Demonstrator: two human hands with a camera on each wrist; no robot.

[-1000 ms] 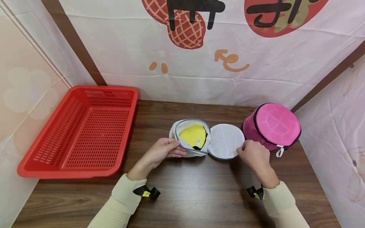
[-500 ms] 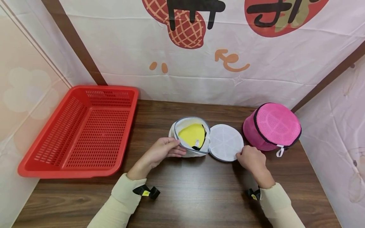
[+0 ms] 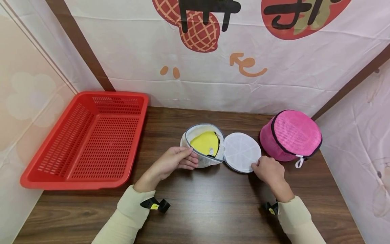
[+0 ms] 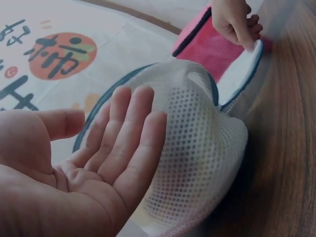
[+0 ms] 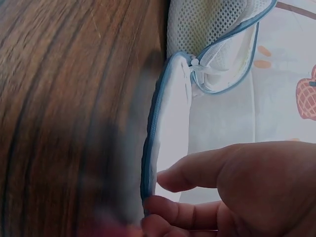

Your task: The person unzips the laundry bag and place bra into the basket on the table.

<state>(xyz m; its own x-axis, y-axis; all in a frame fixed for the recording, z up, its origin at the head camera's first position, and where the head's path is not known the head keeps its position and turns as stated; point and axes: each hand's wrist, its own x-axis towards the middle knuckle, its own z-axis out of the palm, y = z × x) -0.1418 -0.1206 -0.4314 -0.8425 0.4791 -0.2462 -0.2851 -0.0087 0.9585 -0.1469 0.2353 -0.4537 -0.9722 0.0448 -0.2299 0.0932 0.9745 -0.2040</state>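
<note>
A white mesh laundry bag (image 3: pixel 210 163) with a blue-grey zip rim stands in the middle of the table, its top unzipped. Inside lies a yellow fabric item (image 3: pixel 204 142) with black edging and a small white tag; its kind is unclear. My left hand (image 3: pixel 170 162) is at the bag's near left side, and the left wrist view shows thumb and fingers apart with nothing between them. The round white lid (image 3: pixel 242 152) is folded out to the right, still joined to the bag. My right hand (image 3: pixel 269 173) pinches the lid's outer edge between thumb and fingers.
A pink mesh laundry bag (image 3: pixel 289 135) with black trim and a white pull loop stands at the right, just behind my right hand. To the left sits a red slotted plastic basket (image 3: pixel 140 135). A printed cloth (image 3: pixel 210 91) hangs behind the table.
My left thumb and fingers have come off the bag's rim. The bag's opening stands rounder and higher. My right hand has shifted slightly left and nearer with the lid's edge.
</note>
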